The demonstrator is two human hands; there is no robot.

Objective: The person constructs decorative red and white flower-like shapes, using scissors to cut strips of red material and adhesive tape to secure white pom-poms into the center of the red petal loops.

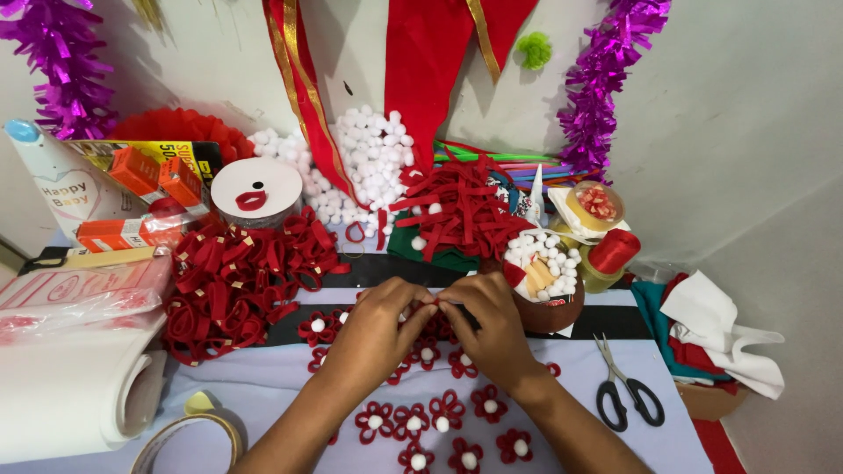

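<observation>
My left hand (373,329) and my right hand (487,325) meet fingertip to fingertip over the table, pinching a small red ribbon piece (432,302) between them. Under and around the hands lie several red ribbon flowers with white pompom centres (448,411) on the pale lilac cloth (263,386). A brown bowl (551,314) holding white pompoms sits just right of my right hand. A heap of red ribbon loops (233,281) lies to the left of my left hand.
Black-handled scissors (625,391) lie at the right. A pile of red ribbon strips (461,211) and loose white pompoms (369,158) sit behind. A tape roll (189,439) and a white foam roll (70,395) are at the left. A red ribbon spool (613,250) stands by the bowl.
</observation>
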